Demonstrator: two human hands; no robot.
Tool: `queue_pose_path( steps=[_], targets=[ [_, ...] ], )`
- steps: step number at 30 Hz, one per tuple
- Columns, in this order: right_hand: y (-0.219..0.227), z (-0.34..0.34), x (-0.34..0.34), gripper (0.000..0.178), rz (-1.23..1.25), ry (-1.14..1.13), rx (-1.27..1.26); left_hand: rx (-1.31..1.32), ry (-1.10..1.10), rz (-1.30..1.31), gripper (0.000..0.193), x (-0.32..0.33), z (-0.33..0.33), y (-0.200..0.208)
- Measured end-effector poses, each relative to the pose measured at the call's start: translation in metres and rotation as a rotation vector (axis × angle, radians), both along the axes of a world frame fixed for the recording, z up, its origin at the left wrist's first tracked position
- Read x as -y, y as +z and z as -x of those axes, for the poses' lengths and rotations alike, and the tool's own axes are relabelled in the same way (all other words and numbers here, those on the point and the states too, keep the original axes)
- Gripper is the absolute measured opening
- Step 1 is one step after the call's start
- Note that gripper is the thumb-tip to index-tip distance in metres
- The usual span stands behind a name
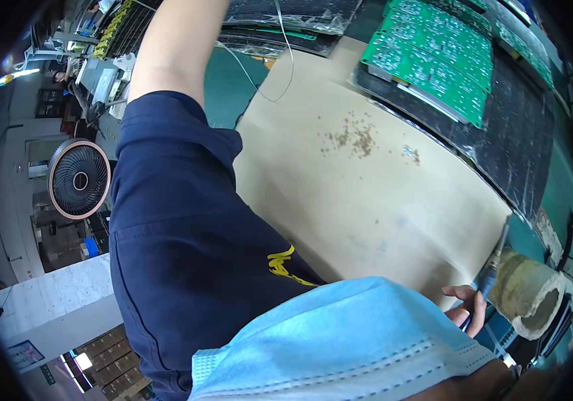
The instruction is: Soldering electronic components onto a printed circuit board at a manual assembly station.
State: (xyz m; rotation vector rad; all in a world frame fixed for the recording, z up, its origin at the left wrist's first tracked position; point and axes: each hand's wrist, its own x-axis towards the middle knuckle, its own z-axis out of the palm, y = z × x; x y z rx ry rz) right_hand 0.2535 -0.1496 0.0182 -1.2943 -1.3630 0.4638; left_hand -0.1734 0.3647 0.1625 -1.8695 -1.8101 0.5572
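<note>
My right hand (468, 306) is at the lower right, fingers wrapped round the handle of a soldering iron (489, 275) whose thin tip points up and away. Right beside it lies a stained, hollow tube (528, 294), open toward me. My left arm, in a dark blue sleeve (173, 174), reaches up past the top edge, so the left hand is out of view. Near that forearm a thin silvery wire (292, 67) hangs in a loop over a tan sheet (300, 200). Brown crumbs (356, 137) are scattered on this sheet.
Populated green circuit boards (433, 57) rest on a black board (510, 127) at the far right. More black trays (286, 30) stand at the top. A round fan (80, 179) is off to the left. A blue face mask (340, 341) covers the lower middle.
</note>
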Motion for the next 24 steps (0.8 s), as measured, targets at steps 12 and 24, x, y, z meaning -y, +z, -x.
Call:
queue_pose_path(
  steps=[12,24],
  targets=[
    [-0.021,0.042,-0.028,0.036,0.058,-0.121,0.379,0.277,0.247,-0.186,0.067,-0.037,0.161,-0.104],
    [-0.018,0.040,-0.028,0.035,0.050,-0.076,0.299,0.222,0.243,-0.393,0.034,-0.044,0.156,-0.103]
  ],
)
